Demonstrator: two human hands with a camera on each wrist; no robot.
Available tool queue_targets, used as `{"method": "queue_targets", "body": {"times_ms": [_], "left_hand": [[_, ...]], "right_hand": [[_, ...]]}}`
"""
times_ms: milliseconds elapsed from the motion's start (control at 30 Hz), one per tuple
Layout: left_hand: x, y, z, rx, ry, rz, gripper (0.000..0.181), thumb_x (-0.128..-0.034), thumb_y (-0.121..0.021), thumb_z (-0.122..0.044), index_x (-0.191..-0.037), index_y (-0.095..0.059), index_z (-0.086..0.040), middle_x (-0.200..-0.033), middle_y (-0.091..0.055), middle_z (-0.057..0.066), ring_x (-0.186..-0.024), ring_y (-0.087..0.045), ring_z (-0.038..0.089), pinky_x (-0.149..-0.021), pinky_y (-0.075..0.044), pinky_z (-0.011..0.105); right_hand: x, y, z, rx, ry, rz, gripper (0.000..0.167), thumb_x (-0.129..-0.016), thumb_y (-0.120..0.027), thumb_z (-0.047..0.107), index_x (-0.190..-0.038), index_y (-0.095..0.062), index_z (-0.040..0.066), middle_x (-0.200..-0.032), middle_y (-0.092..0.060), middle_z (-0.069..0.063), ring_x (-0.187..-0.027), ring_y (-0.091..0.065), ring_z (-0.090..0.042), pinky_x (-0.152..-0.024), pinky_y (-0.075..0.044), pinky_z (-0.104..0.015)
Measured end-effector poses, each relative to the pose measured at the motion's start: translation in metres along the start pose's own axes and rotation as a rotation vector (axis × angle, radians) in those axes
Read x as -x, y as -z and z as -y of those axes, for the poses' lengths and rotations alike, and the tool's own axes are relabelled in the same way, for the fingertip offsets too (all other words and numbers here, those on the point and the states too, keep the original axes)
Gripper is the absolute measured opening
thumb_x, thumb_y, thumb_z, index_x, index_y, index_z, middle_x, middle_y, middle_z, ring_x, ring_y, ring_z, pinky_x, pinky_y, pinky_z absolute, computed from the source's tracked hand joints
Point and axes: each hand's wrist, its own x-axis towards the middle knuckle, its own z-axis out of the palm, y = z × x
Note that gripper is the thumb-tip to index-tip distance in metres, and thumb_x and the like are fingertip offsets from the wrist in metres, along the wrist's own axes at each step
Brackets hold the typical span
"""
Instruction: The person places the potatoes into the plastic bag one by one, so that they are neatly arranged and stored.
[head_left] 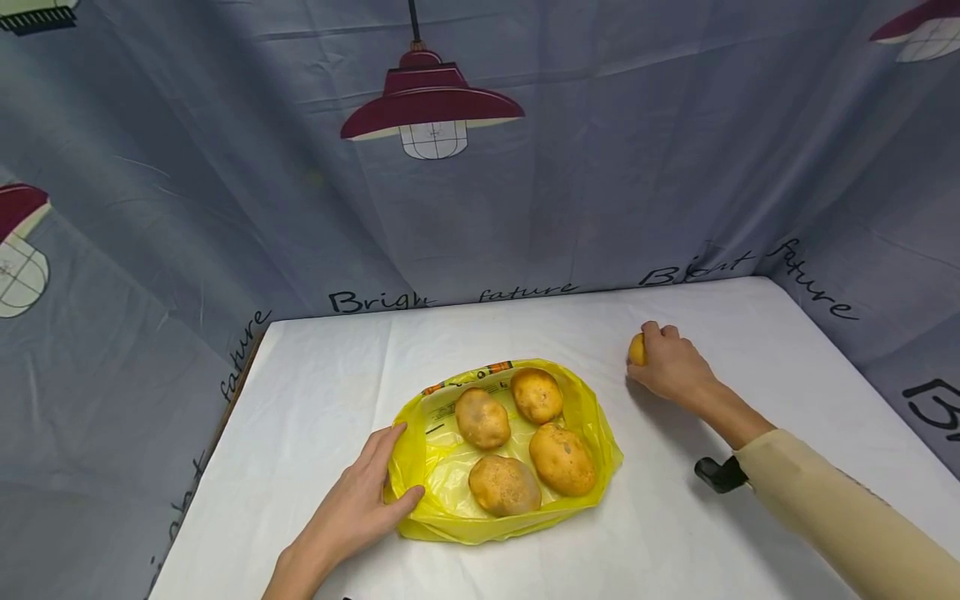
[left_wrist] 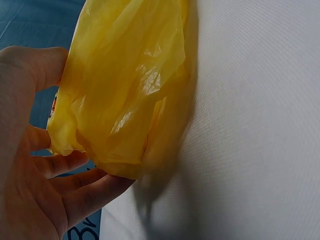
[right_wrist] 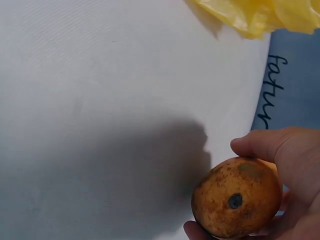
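A yellow plastic bag [head_left: 408,521] lies wide open on the white table, with several potatoes inside, among them one potato [head_left: 504,485] near its front. At the bag's left side, my left hand [head_left: 358,500] holds the edge, thumb at the front of the rim and fingers farther back. The left wrist view shows the yellow plastic [left_wrist: 120,90] between thumb and fingers, partly covering the fingertips. To the right of the bag, my right hand [head_left: 672,367] grips another potato [right_wrist: 237,197] between thumb and fingers. That potato has a dark spot.
The white-covered table [head_left: 322,375] ends at a grey-blue curtain [head_left: 585,192] printed with red lamps and lettering. A black piece [head_left: 720,475] sticks out by the right sleeve [head_left: 832,517].
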Motion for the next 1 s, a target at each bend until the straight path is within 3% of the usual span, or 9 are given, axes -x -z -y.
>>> {"method": "queue_targets", "body": {"times_ms": [267,567,1000], "left_hand": [[0.000,0.000,0.000,0.002,-0.002,0.001,0.082,-0.0883,-0.075,-0.038,-0.155,-0.036,-0.013,-0.152,-0.040,-0.001,-0.130,-0.052,0.026,-0.106,-0.043,0.047],[0.001,-0.001,0.000,0.007,0.007,0.003,0.082,-0.0881,-0.075,-0.038,-0.155,-0.035,-0.012,-0.152,-0.040,0.000,-0.129,-0.052,0.027,-0.106,-0.043,0.047],[0.002,0.000,-0.001,0.006,-0.001,-0.006,0.082,-0.0877,-0.076,-0.038,-0.155,-0.036,-0.013,-0.151,-0.041,-0.001,-0.127,-0.054,0.027,-0.104,-0.044,0.047]], "right_hand": [[0.000,0.015,-0.005,-0.166,-0.007,0.059,0.074,-0.090,-0.066,0.027,-0.139,-0.033,-0.019,-0.113,-0.050,-0.036,-0.090,-0.055,-0.041,-0.069,-0.052,-0.047],[0.010,0.028,0.008,-0.340,-0.096,0.155,0.086,-0.094,-0.066,0.043,-0.147,-0.027,-0.012,-0.127,-0.049,-0.036,-0.098,-0.058,-0.040,-0.067,-0.056,-0.037],[0.021,0.037,0.024,-0.347,-0.096,0.139,0.087,-0.094,-0.067,0.047,-0.148,-0.028,-0.010,-0.132,-0.047,-0.037,-0.105,-0.057,-0.043,-0.072,-0.057,-0.041]]}}
